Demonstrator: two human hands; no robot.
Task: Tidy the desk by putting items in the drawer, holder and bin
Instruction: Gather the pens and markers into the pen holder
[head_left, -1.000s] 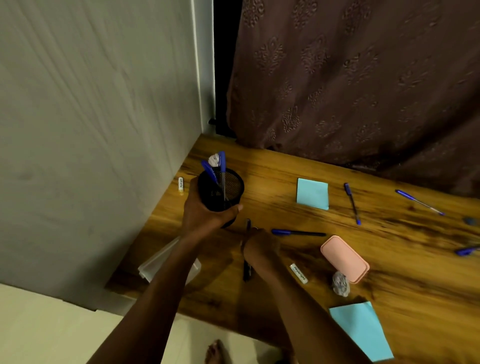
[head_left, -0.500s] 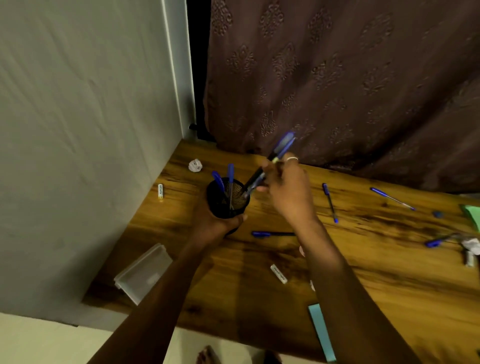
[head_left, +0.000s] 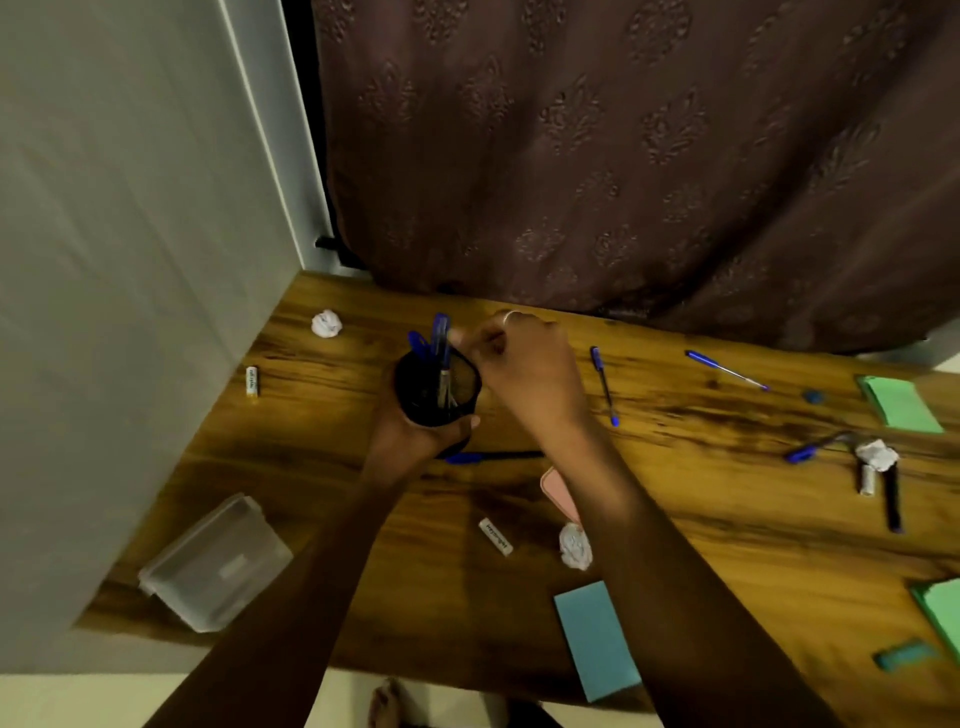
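Observation:
My left hand (head_left: 415, 436) grips a black mesh pen holder (head_left: 434, 387) from below, lifted a little off the wooden desk (head_left: 727, 519). Several blue pens (head_left: 440, 338) stand in the holder. My right hand (head_left: 519, 364) hovers just right of the holder's rim, fingers curled, fingertips pinching the top of one blue pen. Loose pens lie on the desk: one (head_left: 493, 457) under my hands, one (head_left: 604, 384) to the right, one (head_left: 724, 369) further right.
Crumpled paper balls (head_left: 326, 323) (head_left: 575, 545) (head_left: 877, 454), white erasers (head_left: 251, 381) (head_left: 496, 536), a clear plastic box (head_left: 218, 561), a pink case (head_left: 558, 493), blue (head_left: 597, 639) and green (head_left: 898, 402) sticky pads and a black marker (head_left: 892, 499) lie about. Wall left, curtain behind.
My right hand picked a pen off the desk, carried it up to the holder and lowered it in; the pen now stands upright. My left hand kept hold of the holder.

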